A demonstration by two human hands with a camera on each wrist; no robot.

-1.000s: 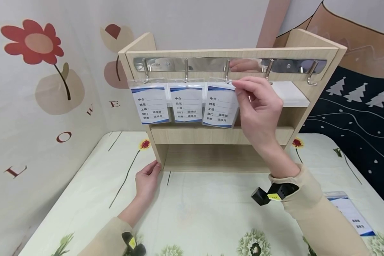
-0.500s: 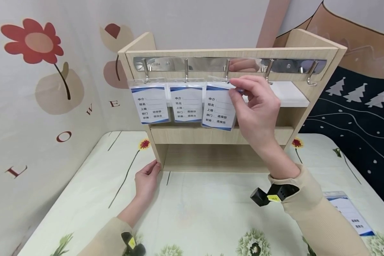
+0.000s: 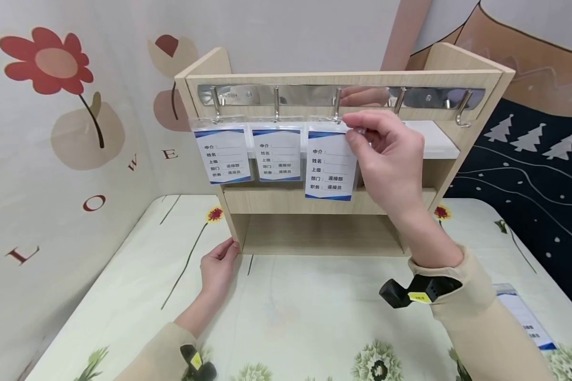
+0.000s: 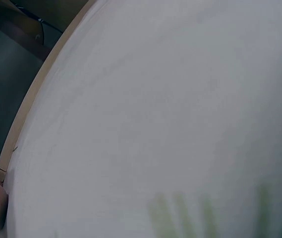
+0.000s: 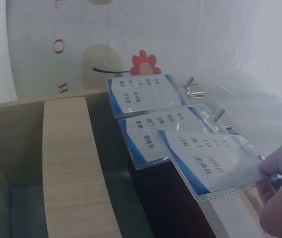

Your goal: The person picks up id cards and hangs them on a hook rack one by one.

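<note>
With my right hand (image 3: 391,153) I pinch a clear-sleeved badge (image 3: 331,166) by its top right corner. The badge's top edge is right at the third hook (image 3: 337,103) of a metal hook strip (image 3: 310,96). Two similar badges, a left badge (image 3: 223,156) and a middle badge (image 3: 277,153), hang from the first two hooks. The right wrist view shows the pinched badge (image 5: 212,166) held out at an angle, in front of the others. My left hand (image 3: 217,270) holds the lower left corner of the wooden shelf (image 3: 331,203) between thumb and fingers.
Two more hooks, including the far right hook (image 3: 464,108), bear no badge. Another badge (image 3: 525,317) lies on the flowered tablecloth (image 3: 305,307), partly behind my right sleeve. A white ledge (image 3: 438,140) sits behind the hooks. Patterned curtains (image 3: 76,211) stand around the table.
The pinched badge has come down slightly and right, and now hangs straighter and closer to the camera. My right wrist has shifted right; the left hand stays put.
</note>
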